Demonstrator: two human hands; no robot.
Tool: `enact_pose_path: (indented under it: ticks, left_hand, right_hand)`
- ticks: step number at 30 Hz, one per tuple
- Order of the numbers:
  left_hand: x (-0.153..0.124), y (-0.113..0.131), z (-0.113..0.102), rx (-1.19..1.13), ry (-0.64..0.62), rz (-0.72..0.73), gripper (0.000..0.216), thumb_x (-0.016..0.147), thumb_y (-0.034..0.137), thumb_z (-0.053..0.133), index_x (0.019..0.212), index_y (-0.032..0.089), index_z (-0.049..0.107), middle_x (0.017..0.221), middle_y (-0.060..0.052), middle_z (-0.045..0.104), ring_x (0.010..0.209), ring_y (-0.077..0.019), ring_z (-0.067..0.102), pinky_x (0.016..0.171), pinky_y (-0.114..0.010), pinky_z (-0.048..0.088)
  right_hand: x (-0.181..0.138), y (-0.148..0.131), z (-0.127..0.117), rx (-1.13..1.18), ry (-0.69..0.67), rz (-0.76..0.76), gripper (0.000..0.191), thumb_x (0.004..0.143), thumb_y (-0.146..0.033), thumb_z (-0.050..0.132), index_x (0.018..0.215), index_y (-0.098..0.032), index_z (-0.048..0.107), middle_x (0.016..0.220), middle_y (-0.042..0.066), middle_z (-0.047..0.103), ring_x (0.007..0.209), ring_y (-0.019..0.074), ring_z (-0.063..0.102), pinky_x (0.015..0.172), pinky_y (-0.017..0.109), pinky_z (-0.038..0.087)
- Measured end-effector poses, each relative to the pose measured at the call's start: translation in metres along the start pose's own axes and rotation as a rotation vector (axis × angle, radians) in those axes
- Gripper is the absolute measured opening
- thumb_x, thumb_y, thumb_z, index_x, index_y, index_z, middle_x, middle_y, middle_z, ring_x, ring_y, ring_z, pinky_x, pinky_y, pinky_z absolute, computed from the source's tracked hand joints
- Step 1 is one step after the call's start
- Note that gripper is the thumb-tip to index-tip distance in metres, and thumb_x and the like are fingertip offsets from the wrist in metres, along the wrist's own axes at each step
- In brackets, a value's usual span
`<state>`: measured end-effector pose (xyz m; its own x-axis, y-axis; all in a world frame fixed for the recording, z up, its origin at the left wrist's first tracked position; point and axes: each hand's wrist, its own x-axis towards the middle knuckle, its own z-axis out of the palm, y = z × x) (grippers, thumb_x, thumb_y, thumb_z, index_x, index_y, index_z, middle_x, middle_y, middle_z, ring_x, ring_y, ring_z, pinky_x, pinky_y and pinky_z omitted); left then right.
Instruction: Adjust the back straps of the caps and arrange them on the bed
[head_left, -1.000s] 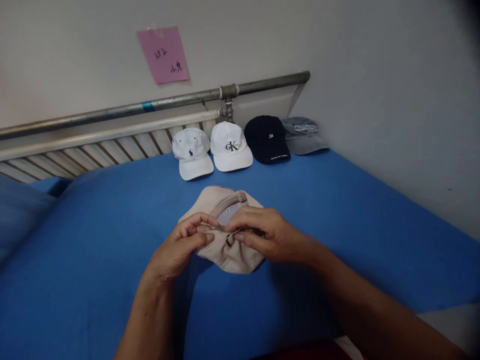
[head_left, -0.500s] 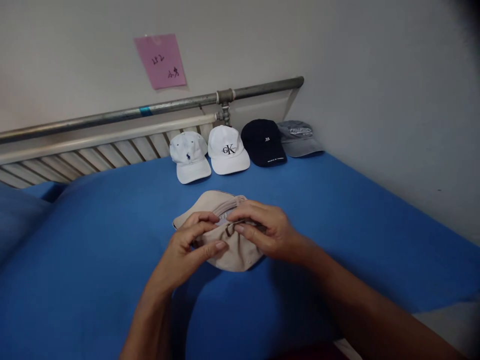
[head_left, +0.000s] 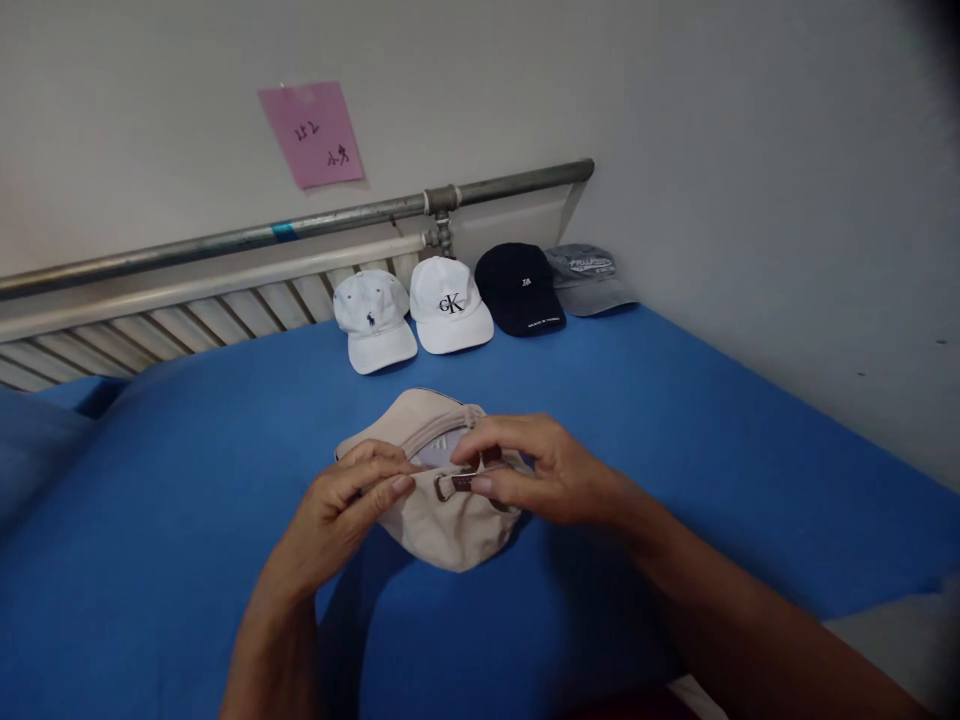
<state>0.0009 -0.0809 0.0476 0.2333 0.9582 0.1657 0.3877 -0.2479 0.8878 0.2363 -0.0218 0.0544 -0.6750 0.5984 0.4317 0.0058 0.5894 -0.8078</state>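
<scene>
Beige cap [head_left: 442, 530] sat between left hand [head_left: 330, 510] and right hand [head_left: 544, 470] over the blue cover [head_left: 660, 400], brim [head_left: 401, 420] away, brown strap [head_left: 463, 483] running left-right; the right was nearer, pinching that strap, the left gripping the cap left of the buckle [head_left: 440, 488].

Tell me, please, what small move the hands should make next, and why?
I would probably have the right hand gently work the strap at the buckle, while the left hand steadies the beige cap. The right thumb touches the strap's dark part beside the buckle, and the left hand pinches the cap's rim.
</scene>
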Motion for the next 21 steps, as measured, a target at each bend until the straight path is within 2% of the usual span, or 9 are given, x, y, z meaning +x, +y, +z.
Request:
enact_pose_path:
  ticks: [3, 7, 12, 15, 18, 21]
  left_hand:
    - [-0.003, 0.001, -0.004, -0.058, -0.031, -0.025, 0.017, 0.087, 0.030, 0.058, 0.082, 0.022, 0.072, 0.076, -0.003, 0.063, 0.072, -0.0145, 0.054, 0.066, -0.025, 0.043]
    - [-0.009, -0.001, -0.009, -0.121, -0.001, -0.115, 0.020, 0.086, 0.035, 0.059, 0.081, 0.020, 0.071, 0.077, -0.003, 0.063, 0.071, -0.0153, 0.053, 0.064, -0.026, 0.042]
    - [-0.017, -0.008, -0.015, -0.210, -0.018, -0.180, 0.023, 0.085, 0.037, 0.061, 0.077, 0.019, 0.071, 0.072, -0.004, 0.062, 0.067, -0.0157, 0.051, 0.061, -0.026, 0.040]
    - [-0.021, -0.013, -0.019, -0.311, 0.037, -0.207, 0.020, 0.084, 0.037, 0.062, 0.076, 0.019, 0.069, 0.068, -0.002, 0.061, 0.061, -0.0124, 0.049, 0.055, -0.023, 0.038]
    - [-0.023, -0.017, -0.020, -0.384, 0.114, -0.229, 0.019, 0.083, 0.036, 0.064, 0.076, 0.018, 0.068, 0.068, -0.001, 0.061, 0.059, -0.0101, 0.048, 0.052, -0.021, 0.036]
    - [-0.021, -0.016, -0.019, -0.389, 0.142, -0.222, 0.021, 0.082, 0.036, 0.064, 0.074, 0.017, 0.067, 0.065, -0.001, 0.060, 0.056, -0.0092, 0.046, 0.050, -0.020, 0.035]
  right_hand:
    - [-0.001, 0.002, -0.005, -0.011, -0.020, 0.021, 0.016, 0.080, -0.015, 0.060, 0.095, -0.016, 0.066, 0.088, 0.002, 0.069, 0.076, 0.0122, 0.059, 0.073, 0.026, 0.047]
    - [-0.001, 0.005, -0.010, -0.045, -0.110, 0.072, 0.018, 0.081, -0.019, 0.059, 0.096, -0.018, 0.068, 0.087, 0.003, 0.069, 0.085, 0.0156, 0.057, 0.081, 0.032, 0.044]
    - [-0.002, 0.011, -0.013, 0.280, -0.157, 0.107, 0.014, 0.076, -0.022, 0.061, 0.086, -0.018, 0.068, 0.081, 0.001, 0.063, 0.080, 0.0144, 0.056, 0.074, 0.029, 0.046]
    - [-0.002, 0.015, -0.013, 0.406, -0.176, 0.139, 0.012, 0.072, -0.018, 0.061, 0.083, -0.018, 0.067, 0.073, -0.001, 0.060, 0.077, 0.0135, 0.056, 0.071, 0.028, 0.046]
    - [-0.002, 0.014, -0.010, 0.441, -0.195, 0.215, 0.019, 0.071, -0.014, 0.063, 0.090, -0.017, 0.065, 0.076, -0.001, 0.061, 0.074, 0.0119, 0.058, 0.069, 0.026, 0.046]
    - [0.000, 0.010, -0.005, 0.392, -0.246, 0.260, 0.032, 0.070, -0.016, 0.070, 0.101, -0.016, 0.064, 0.088, 0.001, 0.064, 0.083, 0.0129, 0.060, 0.074, 0.026, 0.047]
